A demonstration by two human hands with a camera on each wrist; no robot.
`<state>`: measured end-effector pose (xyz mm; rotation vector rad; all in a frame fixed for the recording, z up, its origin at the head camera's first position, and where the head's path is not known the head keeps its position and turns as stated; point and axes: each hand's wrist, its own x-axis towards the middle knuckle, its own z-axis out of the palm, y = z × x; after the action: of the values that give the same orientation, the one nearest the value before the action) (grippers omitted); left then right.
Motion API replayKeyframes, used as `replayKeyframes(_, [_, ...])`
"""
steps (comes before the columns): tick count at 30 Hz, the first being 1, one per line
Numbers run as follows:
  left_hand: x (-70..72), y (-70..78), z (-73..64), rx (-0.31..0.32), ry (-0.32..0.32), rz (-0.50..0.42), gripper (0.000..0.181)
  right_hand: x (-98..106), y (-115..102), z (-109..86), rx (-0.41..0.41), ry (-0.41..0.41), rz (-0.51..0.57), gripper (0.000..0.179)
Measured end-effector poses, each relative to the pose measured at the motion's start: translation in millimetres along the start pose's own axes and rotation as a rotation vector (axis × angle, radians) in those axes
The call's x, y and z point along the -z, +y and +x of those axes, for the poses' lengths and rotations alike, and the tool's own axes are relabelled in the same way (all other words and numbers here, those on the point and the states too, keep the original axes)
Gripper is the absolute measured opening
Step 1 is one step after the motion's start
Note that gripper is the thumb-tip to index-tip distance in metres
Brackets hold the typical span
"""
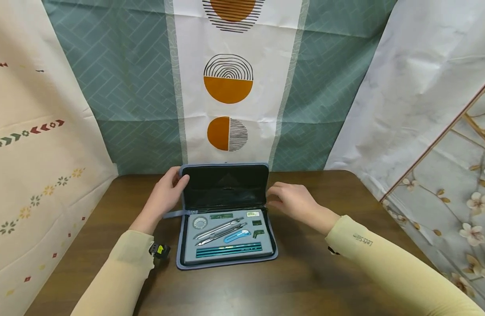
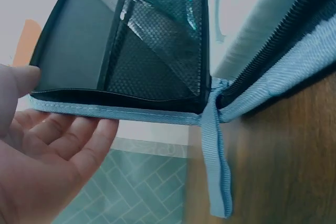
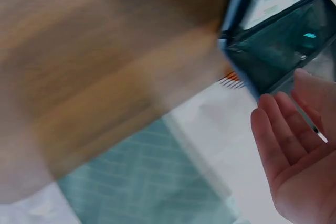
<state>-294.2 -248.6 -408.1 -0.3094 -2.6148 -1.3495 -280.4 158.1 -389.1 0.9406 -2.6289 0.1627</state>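
A blue-edged zip case (image 1: 226,264) stands unzipped on the table, its black lid (image 1: 226,177) raised. My left hand (image 1: 166,193) holds the lid's left edge, thumb on the inside and fingers behind. At the lid's right edge is my right hand (image 1: 290,198), fingers loosely bent, fingertips overlapping the edge in the right wrist view. The grey tray (image 1: 267,232) carries a metal drawing compass (image 1: 218,229), a blue utility knife (image 1: 237,236), several teal pencils (image 1: 228,250), a white eraser (image 1: 252,214), a round clear piece (image 1: 199,222) and small dark green pieces.
The brown wooden table (image 1: 305,272) reaches back to a patterned cloth (image 1: 139,87). Light cloths hang at both sides. A fabric loop strap (image 2: 216,156) sticks out from the case's left hinge side. Inside the lid is a mesh pocket (image 2: 152,66) with clear plastic.
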Motion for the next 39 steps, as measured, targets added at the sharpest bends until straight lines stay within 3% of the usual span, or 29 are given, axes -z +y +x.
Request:
replayKeyframes(7, [8.3,6.4,-17.8,-0.063,0.033,-0.005,0.052,-4.7,18.3,-28.6,-0.032,-0.033,0.015,0.022])
replayKeyframes(12, [5.8,12.0,-33.0,-0.114,0.04,0.038,0.046,-4.2,24.1,-42.1,-0.047,-0.052,0.03,0.025])
replayKeyframes(18, [-2.4,17.3,-52.1,-0.166,0.032,0.132,0.035,-3.7,28.9,-52.3,-0.057,-0.073,0.075,0.025])
replayKeyframes(24, [-11.3,24.8,-70.6,-0.298,0.033,0.298,0.024,-3.2,30.9,-53.3,-0.063,-0.058,0.106,0.022])
replayKeyframes(29, [-22.4,30.5,-84.5,-0.409,-0.028,0.424,0.022,-2.4,31.3,-56.9,-0.072,-0.035,0.116,0.021])
replayKeyframes(39, [-42.7,43.9,-111.5,-0.58,-0.137,0.588,0.032,-4.8,24.9,-59.7,-0.025,-0.013,0.191,0.018])
